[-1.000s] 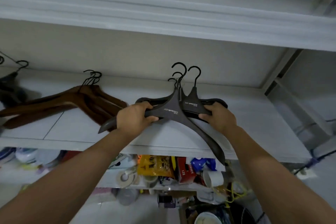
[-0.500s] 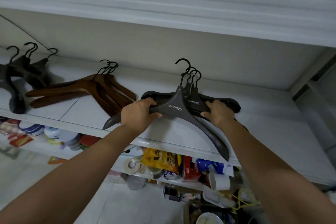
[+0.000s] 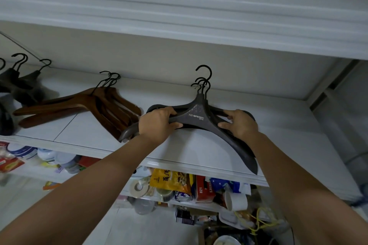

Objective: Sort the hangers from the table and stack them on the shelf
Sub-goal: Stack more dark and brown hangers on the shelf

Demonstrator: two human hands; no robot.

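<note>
Head view. Hard to count within the stack of grey hangers: lower ones mostly hidden under the top one, only a cluster of black hooks showing. Left hand curled round the stack's left arm, right hand gripping the right arm, both forearms reaching up. Lying flat on the white shelf, hooks toward the wall, just beside brown wooden hangers.

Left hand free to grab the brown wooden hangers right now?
Probably not yet: the left hand grips the dark grey plastic hangers. The brown wooden hangers lie just to its left, unobstructed.
</note>
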